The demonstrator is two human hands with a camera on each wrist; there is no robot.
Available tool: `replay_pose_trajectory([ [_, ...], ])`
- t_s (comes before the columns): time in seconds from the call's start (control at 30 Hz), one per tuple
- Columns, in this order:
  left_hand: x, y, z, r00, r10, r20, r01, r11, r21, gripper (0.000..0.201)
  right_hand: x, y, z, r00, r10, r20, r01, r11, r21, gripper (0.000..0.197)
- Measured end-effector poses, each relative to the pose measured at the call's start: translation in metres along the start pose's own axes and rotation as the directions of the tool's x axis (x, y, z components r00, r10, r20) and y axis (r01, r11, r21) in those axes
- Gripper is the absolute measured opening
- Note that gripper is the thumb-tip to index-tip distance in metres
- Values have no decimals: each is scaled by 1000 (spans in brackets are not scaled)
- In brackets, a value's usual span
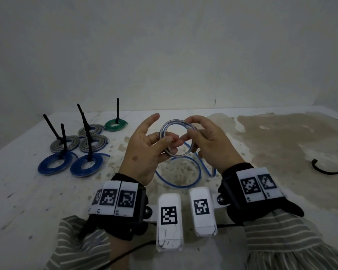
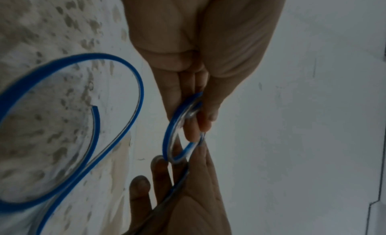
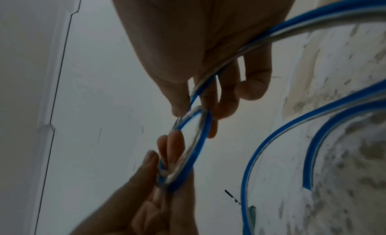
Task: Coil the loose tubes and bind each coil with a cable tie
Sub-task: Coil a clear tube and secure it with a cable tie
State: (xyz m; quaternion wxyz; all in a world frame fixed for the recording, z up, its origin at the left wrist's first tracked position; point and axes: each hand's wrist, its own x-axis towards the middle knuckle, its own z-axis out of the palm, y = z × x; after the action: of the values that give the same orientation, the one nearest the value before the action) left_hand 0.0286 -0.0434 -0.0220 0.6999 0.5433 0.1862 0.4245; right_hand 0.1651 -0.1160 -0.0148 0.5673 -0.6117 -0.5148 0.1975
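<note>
A clear tube with a blue stripe is partly wound into a small coil point(image 1: 173, 121) held above the table. My left hand point(image 1: 164, 143) pinches the coil's near left side between thumb and fingers, with the index finger raised. On the coil's right side, my right hand point(image 1: 191, 133) grips it with curled fingers. The unwound rest of the tube point(image 1: 180, 186) lies in a loop on the table under my hands. In the left wrist view the left hand point(image 2: 198, 114) pinches the coil point(image 2: 167, 136). In the right wrist view the tube point(image 3: 313, 19) runs across the right hand point(image 3: 198, 106) into the coil point(image 3: 196, 149).
Several finished coils with upright black cable ties lie at the left: blue ones point(image 1: 86, 166), grey ones point(image 1: 93, 144) and a green one point(image 1: 115, 124). A black cable point(image 1: 324, 170) lies at the right edge. The stained white table point(image 1: 281, 143) meets a wall behind.
</note>
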Motion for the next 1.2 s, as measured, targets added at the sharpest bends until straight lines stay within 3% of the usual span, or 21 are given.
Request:
replay_pose_trajectory([
  [0.1, 0, -1, -3, 997, -79, 18, 77, 994, 80, 43, 0, -3, -2, 999, -20, -43, 25, 993, 115, 12],
  [0.2, -2, -1, -3, 987, -145, 64, 117, 940, 322, 18, 1, -3, -2, 993, -40, -108, 56, 988, 146, 16],
  [0.3, -4, 0, -3, 983, -168, 74, 131, 924, 359, 5, 2, -1, -1, 989, -35, -143, 55, 990, 132, 16],
  [0.57, -10, 7, -11, 940, -290, 179, 181, 869, 461, 12, 0, -4, -23, 958, -76, -276, 89, 995, 36, 18],
  [0.77, -10, 12, -17, 954, -258, 151, 158, 864, 479, 11, 1, -1, -35, 941, -33, -336, 67, 994, 88, 20],
  [0.87, -8, 13, -17, 985, -156, 70, 121, 925, 360, 10, -1, -2, -33, 959, 5, -285, 35, 990, 134, 19],
  [1.0, -3, 11, -19, 995, -75, -63, 86, 979, 186, 10, -7, -7, -33, 996, 31, -85, -16, 986, 166, 21],
  [1.1, -3, 9, -22, 995, -51, -81, 69, 967, 246, 11, -8, -3, -34, 999, 31, -16, -30, 998, 63, 23],
  [1.2, -2, 7, -26, 997, 10, -80, 25, 905, 425, 14, -7, -1, -33, 999, 34, 14, -34, 999, 34, 28],
])
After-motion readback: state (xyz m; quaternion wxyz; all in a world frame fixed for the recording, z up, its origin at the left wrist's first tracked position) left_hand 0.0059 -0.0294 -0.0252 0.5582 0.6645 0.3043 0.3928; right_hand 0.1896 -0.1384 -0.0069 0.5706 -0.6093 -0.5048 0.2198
